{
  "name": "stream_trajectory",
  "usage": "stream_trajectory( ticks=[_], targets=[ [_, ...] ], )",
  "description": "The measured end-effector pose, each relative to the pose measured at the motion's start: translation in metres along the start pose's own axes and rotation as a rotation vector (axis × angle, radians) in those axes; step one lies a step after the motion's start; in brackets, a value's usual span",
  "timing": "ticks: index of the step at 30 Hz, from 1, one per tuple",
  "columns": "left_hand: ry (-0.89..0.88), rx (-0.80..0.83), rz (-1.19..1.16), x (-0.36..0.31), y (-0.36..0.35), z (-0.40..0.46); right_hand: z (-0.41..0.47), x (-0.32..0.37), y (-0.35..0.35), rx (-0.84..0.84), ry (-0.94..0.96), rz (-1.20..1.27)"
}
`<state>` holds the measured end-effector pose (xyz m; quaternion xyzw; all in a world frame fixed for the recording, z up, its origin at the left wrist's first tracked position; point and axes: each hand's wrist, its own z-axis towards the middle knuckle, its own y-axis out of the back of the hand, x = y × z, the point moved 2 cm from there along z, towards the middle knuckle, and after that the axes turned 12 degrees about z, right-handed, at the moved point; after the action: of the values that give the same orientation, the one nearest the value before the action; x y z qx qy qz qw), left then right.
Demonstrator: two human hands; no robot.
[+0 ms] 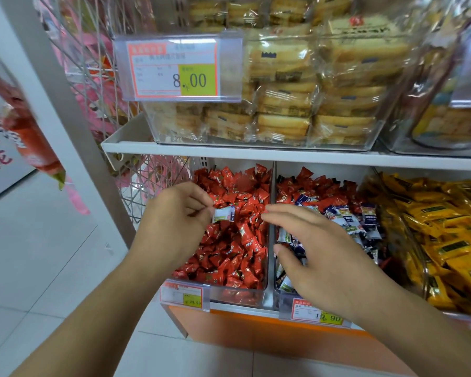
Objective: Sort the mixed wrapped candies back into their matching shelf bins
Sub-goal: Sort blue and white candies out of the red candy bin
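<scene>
My left hand [174, 221] pinches a small white-wrapped candy [223, 214] above the clear left bin [237, 295], which is full of red-wrapped candies [237, 240]. My right hand [318, 257] hovers with fingers spread and relaxed over the clear middle bin [286, 302]. Its fingertips reach toward the divider between the two bins and hold nothing. The middle bin holds white-and-navy wrapped candies [348, 221] in front and red ones [310, 186] mixed in at the back.
A third bin [416, 248] on the right holds yellow-wrapped bars. The shelf above [256, 152] carries clear bins of packaged biscuits with an 8.00 price tag [178, 69]. A wire rack [144, 183] with pink goods stands left of the bins. White tiled floor lies below left.
</scene>
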<state>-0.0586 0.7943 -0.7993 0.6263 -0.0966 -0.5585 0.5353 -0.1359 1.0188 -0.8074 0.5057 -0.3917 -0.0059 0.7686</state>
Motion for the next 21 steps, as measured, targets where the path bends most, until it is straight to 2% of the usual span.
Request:
stream_trajectory(
  ticks=[4, 9, 12, 15, 18, 21],
  targets=[
    [0.009, 0.179, -0.36, -0.035, 0.008, -0.026, -0.007, 0.01, 0.013, -0.063, 0.025, 0.025],
    [-0.016, 0.319, -0.49, -0.057, -0.004, -0.039, -0.019, 0.009, 0.023, -0.157, 0.08, -0.091],
    [-0.057, 0.243, -0.394, -0.045, -0.011, -0.03, -0.024, -0.01, 0.04, -0.256, -0.065, -0.191],
    [-0.152, 0.154, -0.062, -0.02, -0.016, -0.014, -0.025, -0.026, 0.054, -0.26, -0.236, -0.24],
    [-0.32, 0.263, 0.29, -0.004, -0.026, -0.007, -0.022, -0.019, 0.044, -0.155, -0.157, -0.18],
    [-0.4, 0.409, 0.349, 0.001, -0.05, -0.004, -0.015, -0.001, 0.024, -0.034, -0.028, -0.104]
  ],
)
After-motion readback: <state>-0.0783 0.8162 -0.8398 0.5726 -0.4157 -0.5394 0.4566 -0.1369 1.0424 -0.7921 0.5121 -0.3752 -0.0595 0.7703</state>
